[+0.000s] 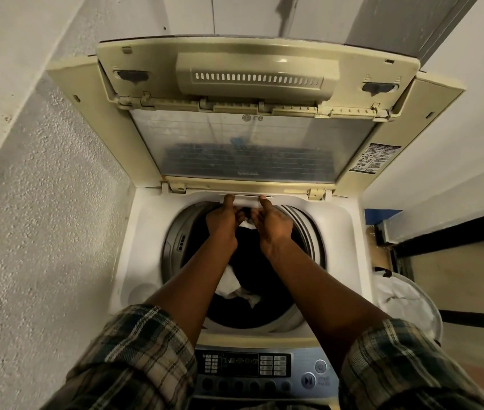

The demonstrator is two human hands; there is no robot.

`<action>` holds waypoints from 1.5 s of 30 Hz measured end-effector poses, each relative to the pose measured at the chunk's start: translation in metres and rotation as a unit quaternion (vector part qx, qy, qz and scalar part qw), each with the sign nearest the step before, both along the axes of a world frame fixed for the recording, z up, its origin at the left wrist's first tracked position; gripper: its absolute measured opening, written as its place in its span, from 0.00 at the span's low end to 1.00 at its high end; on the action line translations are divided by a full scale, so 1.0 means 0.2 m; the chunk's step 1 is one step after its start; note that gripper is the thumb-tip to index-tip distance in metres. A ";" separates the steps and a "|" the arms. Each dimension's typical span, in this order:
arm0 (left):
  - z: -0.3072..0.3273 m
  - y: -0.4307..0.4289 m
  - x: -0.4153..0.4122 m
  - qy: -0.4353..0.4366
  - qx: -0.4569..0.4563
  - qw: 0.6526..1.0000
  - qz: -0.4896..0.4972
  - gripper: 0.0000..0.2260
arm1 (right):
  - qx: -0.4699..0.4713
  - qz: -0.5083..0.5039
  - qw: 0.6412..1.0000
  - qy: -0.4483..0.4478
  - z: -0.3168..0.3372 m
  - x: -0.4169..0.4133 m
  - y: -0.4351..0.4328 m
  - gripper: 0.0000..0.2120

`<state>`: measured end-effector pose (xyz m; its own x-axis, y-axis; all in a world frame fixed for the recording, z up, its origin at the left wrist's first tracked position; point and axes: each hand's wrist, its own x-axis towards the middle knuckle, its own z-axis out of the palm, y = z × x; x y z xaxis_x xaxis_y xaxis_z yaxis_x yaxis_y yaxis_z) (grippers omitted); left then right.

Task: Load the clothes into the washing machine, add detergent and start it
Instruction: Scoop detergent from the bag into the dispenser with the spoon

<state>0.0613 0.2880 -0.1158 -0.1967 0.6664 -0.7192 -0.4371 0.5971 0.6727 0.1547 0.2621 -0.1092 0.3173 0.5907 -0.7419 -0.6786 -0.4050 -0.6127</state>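
Hands meet at the back rim of the washer [140, 232], at 12 o'clock from the drum [172, 241]. The left hand [223, 220] and the right hand [274, 224] sit side by side, nearly touching. Each has its thumb laid on top of a small white drawer [246, 200] set into the rim and its fingers curled in underneath, so both grasp the drawer's front edge. How far the drawer stands out I cannot tell. Both forearms stretch across the drum's mouth from 6 o'clock, with plaid sleeves [134, 356] rolled at the elbows.

Clothes [252, 247] lie inside the drum. They are mostly dark cloth, with a white piece toward 6 o'clock between the forearms and a scrap of white at 12 o'clock just under the fingers.

At 12 o'clock from the hands the lid [249, 143] stands folded up and back, its clear pane facing me and a cream hinged panel above it. At 6 o'clock, between the sleeves, sits the panel [243, 368] with a dark display, blocks of small buttons and a row of round ones. A round start button [308, 381] is at its 3 o'clock end.

A basket [406, 297] with a white liner stands just beside the washer at 4 o'clock. A rough wall [42, 217] runs along the 9 o'clock side.
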 end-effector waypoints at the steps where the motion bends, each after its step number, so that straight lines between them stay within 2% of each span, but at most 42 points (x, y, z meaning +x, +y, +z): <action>1: 0.00 0.00 0.01 0.005 -0.002 1.000 0.004 0.12 | -0.004 0.000 1.000 -0.008 0.00 0.00 0.01 0.12; 5: -0.01 -0.04 0.01 0.025 -0.006 1.000 0.017 0.13 | -0.023 -0.007 0.999 -0.025 0.00 0.00 0.00 0.13; 9: -0.02 -0.10 -0.02 0.027 -0.004 0.999 0.019 0.12 | -0.035 -0.017 0.999 -0.014 0.00 0.00 -0.06 0.08; 20: 0.00 -0.23 -0.04 0.032 -0.019 0.999 0.009 0.10 | -0.034 -0.012 0.999 0.004 0.02 -0.01 -0.19 0.05; 27: 0.06 -0.21 -0.10 0.014 -0.034 0.997 -0.062 0.09 | -0.046 0.030 0.998 -0.012 0.03 0.01 -0.20 0.07; 30: 0.09 -0.22 -0.15 0.063 -0.036 0.989 -0.128 0.08 | -0.041 0.087 0.993 -0.063 0.05 0.04 -0.23 0.07; 34: 0.12 -0.30 -0.21 0.203 0.030 0.951 -0.232 0.09 | -0.014 0.175 0.970 -0.169 0.11 0.07 -0.34 0.08; 37: 0.18 -0.41 -0.25 0.290 0.113 0.911 -0.270 0.11 | 0.038 0.249 0.931 -0.263 0.20 0.07 -0.47 0.08; 42: 0.36 -0.61 -0.29 0.329 0.196 0.885 -0.263 0.14 | 0.123 0.324 0.863 -0.366 0.41 0.06 -0.65 0.12; 45: 0.49 -0.73 -0.33 0.333 0.214 0.887 -0.238 0.13 | 0.164 0.341 0.832 -0.405 0.52 0.05 -0.73 0.12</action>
<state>-0.0040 0.1420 -0.0180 -0.1059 0.9721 -0.2094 0.3753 0.2341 0.8968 0.1638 0.1170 -0.0045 0.1419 0.9670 -0.2117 0.3300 -0.2478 -0.9109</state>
